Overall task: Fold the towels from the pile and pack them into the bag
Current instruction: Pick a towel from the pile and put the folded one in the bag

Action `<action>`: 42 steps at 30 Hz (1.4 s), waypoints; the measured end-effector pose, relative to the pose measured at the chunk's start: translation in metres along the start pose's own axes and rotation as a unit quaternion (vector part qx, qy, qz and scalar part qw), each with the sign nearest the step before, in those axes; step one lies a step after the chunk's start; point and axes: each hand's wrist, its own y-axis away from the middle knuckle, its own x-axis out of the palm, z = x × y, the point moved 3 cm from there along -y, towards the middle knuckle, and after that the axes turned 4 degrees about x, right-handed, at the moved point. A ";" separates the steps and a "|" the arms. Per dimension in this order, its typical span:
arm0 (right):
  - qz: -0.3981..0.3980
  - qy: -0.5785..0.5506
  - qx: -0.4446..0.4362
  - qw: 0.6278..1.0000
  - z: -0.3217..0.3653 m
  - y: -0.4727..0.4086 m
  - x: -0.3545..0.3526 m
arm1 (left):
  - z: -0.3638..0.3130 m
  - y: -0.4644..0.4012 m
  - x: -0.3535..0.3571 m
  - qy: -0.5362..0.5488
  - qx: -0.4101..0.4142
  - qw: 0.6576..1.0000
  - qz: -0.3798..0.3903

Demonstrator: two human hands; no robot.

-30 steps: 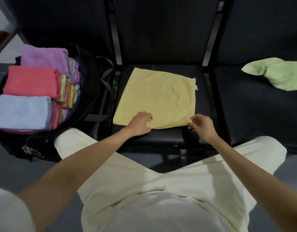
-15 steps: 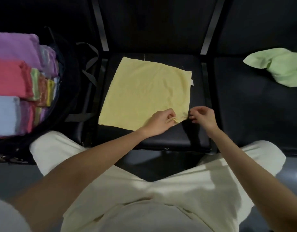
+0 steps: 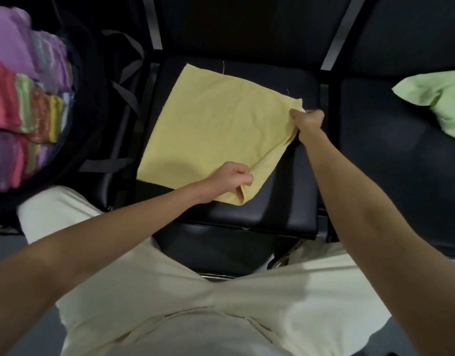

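Note:
A yellow towel lies spread on the middle black seat. My left hand pinches its near right corner, which is lifted and curled. My right hand grips the far right corner, so the right edge is raised off the seat between both hands. A black bag stands open at the left, filled with several folded towels in purple, pink, green, orange and yellow. A crumpled green towel rests on the right seat.
Black seat backs rise behind the three seats, with metal bars between them. The bag's grey straps hang beside the middle seat. My pale trousers and shirt fill the lower view, close to the seat's front edge.
My right hand has moved from the towel's near right corner up to the far right corner. My left hand kept the near corner and lifted it. The view shifted leftward.

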 end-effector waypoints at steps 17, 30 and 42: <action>-0.003 -0.019 -0.118 0.993 0.043 0.031 0.056 | 0.008 0.053 -0.041 0.052 0.029 0.996 -0.070; 0.069 0.121 -0.166 0.976 0.039 0.071 0.222 | 0.086 0.080 -0.130 -0.088 -0.075 0.968 -0.224; 0.155 0.371 -0.367 0.839 -0.030 0.123 0.150 | 0.084 0.093 -0.140 -0.482 0.198 0.828 -0.207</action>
